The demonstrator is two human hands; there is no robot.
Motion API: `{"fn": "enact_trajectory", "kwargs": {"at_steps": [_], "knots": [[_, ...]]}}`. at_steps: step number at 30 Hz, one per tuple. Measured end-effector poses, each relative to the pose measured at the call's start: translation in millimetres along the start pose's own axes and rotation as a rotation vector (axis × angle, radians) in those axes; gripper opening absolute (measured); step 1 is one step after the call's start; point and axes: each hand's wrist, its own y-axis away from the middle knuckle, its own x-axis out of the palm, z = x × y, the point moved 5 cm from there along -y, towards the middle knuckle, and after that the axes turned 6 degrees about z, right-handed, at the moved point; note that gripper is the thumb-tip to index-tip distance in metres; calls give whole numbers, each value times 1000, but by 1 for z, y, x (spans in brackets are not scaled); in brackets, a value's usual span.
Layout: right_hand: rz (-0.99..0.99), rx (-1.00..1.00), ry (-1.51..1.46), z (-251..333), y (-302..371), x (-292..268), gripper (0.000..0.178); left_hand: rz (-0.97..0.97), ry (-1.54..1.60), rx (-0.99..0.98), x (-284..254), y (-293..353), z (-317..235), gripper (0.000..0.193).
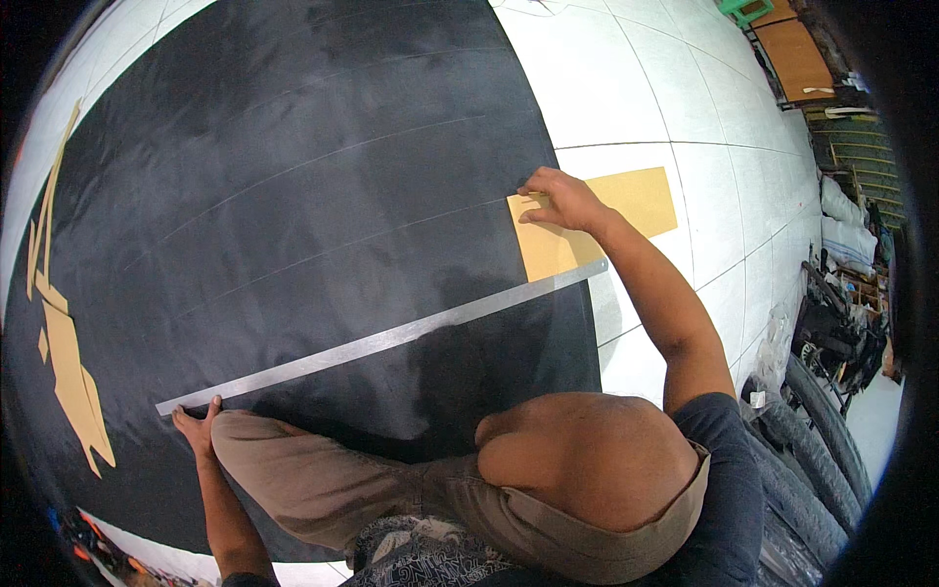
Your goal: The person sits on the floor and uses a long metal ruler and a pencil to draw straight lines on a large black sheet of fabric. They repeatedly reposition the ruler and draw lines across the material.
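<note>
A long metal ruler [381,340] lies slanted across a large sheet of black material [323,147]. At its lower left end, my left hand [201,428] holds its edge with thumb and fingertips. My right hand [565,201] rests on a flat yellow card piece [636,196], fingers curved and a gap between thumb and forefinger. This card lies partly on the black sheet and partly on the white floor, its near corner by the ruler's right end. Thin pale lines run across the sheet beyond the ruler.
More yellow card pieces [76,382] lie along the sheet's left side. White tiles [724,186] stretch out to the right. Dark tyres [807,440] and assorted clutter stand at the right edge, with a green stool [745,12] far off. My bent legs [323,470] are on the near side.
</note>
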Motion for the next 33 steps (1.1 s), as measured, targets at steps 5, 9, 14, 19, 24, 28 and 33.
{"fn": "enact_trajectory", "kwargs": {"at_steps": [5,9,14,19,24,28,33], "knots": [[24,64,-17,1,6,-1,47,43,1,-6,-1,6,-13,129],[34,70,-8,3,4,-3,47,19,1,-5,-2,1,-4,129],[8,27,-3,1,4,-1,49,24,-9,-8,1,-1,-2,128],[5,17,-20,-3,6,-1,47,97,32,-36,-6,9,-18,128],[49,15,10,3,4,-4,46,-34,-13,44,-14,25,-26,102],[122,-16,25,-7,-2,-6,44,-283,190,166,-8,21,12,60],[349,95,51,37,-33,-21,29,-526,153,152,-2,43,-17,53]]}}
